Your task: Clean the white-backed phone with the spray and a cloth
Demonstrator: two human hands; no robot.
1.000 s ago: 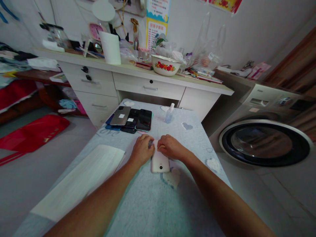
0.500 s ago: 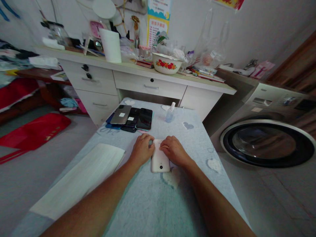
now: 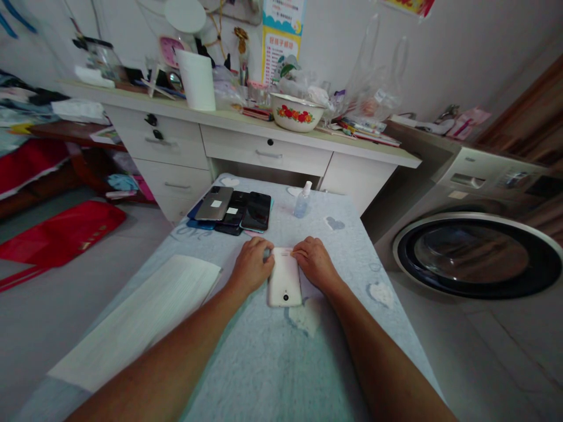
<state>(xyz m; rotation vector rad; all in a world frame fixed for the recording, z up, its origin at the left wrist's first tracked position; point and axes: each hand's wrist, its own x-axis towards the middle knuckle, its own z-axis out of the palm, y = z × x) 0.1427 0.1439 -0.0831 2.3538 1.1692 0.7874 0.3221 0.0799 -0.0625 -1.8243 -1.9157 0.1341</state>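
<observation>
A white phone [image 3: 285,278] lies back up on the cloth-covered table [image 3: 264,363], its camera end toward me. My left hand [image 3: 253,264] is closed at the phone's far left edge, with a small greyish thing partly showing by its thumb; I cannot make out what it is. At the far right corner, my right hand [image 3: 315,261] has its fingers pinched together, touching the phone's edge. Whatever sits between those fingertips is too small to name. Beyond the hands are several phones, a grey one [image 3: 214,204] and a black one [image 3: 256,211] among them.
A clear spray bottle [image 3: 302,200] stands behind the right hand. A folded whitish cloth [image 3: 145,316] lies at the left. The white cabinet [image 3: 268,140] borders the table's far end, with a floral bowl [image 3: 297,113] on top. A washing machine [image 3: 475,234] is at the right.
My right hand has shifted right, from over the phone's back to its far right corner, uncovering more of the back. My left hand has stayed almost in place.
</observation>
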